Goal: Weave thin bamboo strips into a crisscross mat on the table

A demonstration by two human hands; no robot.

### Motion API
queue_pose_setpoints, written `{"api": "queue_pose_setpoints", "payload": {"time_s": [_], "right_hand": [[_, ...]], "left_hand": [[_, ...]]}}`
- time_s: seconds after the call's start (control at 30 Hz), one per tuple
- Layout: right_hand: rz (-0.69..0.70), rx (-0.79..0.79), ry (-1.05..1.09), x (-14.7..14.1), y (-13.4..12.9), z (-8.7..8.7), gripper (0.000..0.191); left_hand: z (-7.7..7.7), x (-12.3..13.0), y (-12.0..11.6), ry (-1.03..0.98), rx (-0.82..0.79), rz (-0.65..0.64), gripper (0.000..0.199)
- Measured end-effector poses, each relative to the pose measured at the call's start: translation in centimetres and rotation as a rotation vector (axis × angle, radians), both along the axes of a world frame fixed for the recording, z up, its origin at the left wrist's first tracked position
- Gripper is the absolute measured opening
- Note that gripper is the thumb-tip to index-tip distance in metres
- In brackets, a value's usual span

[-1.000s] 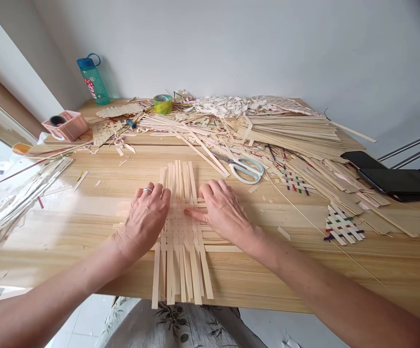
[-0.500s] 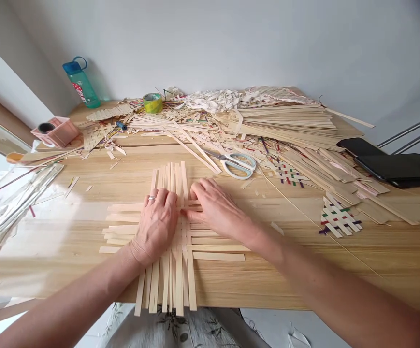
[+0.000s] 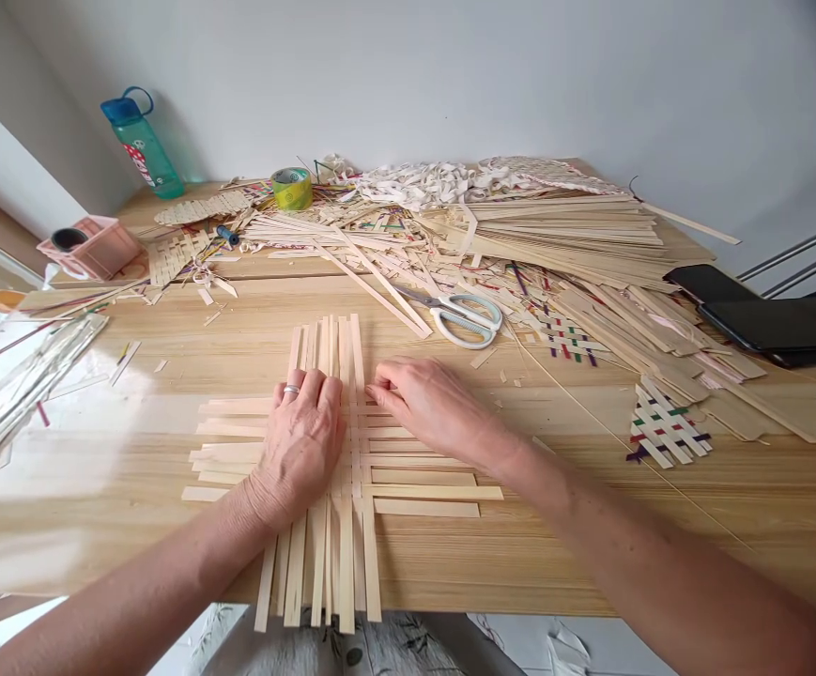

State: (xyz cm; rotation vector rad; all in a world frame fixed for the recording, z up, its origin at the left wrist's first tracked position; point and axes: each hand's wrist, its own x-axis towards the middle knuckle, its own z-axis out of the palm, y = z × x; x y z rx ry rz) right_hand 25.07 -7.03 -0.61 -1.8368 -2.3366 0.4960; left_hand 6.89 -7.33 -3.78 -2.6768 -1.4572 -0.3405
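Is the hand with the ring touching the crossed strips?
Touching. The head view shows the left hand lying flat on top of the crossed wooden strips, with no gap between them.

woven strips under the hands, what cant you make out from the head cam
- Centre of the woven strips: in the head view, the left hand and right hand cover the crossings.
- Black tablet-like device: in the head view, the right edge cuts it off.
- Bottle label: in the head view, too small to read.

Home craft corner: wooden table [image 3: 752, 498], bamboo strips [image 3: 562, 230], water bottle [image 3: 141, 155]
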Motion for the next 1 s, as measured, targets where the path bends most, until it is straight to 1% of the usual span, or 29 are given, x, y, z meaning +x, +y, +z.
{"api": "queue_pose_setpoints", "payload": {"time_s": [0.3,0.47,0.6,0.77,0.9,1.0], "right_hand": [[0.057,0.001,-0.068,0.0,0.2,-0.5,0.029],[0.072,-0.031,-0.08,0.2,0.2,-0.1,0.03],[0.091,-0.072,-0.04,0.5,0.4,0.3,0.03],[0.077,-0.03,0.081,1.0,0.4,-0.2,0.031],[0.147,0.018,0.1,1.3,0.4,-0.8,0.031],[0.203,0.021,0.096,1.5,0.7,-1.0,0.029]], "left_hand": [[0.2,0.4,0.3,0.071,-0.042,0.032,0.016],[0.1,0.5,0.3,0.083,-0.052,0.038,0.018],[0.0,0.5,0.4,0.078,-0.047,0.026,0.017],[-0.1,0.5,0.4,0.062,-0.034,0.033,0.015],[0.0,0.5,0.4,0.051,-0.04,0.02,0.016],[0.1,0.6,0.4,0.041,-0.056,0.022,0.017]]}}
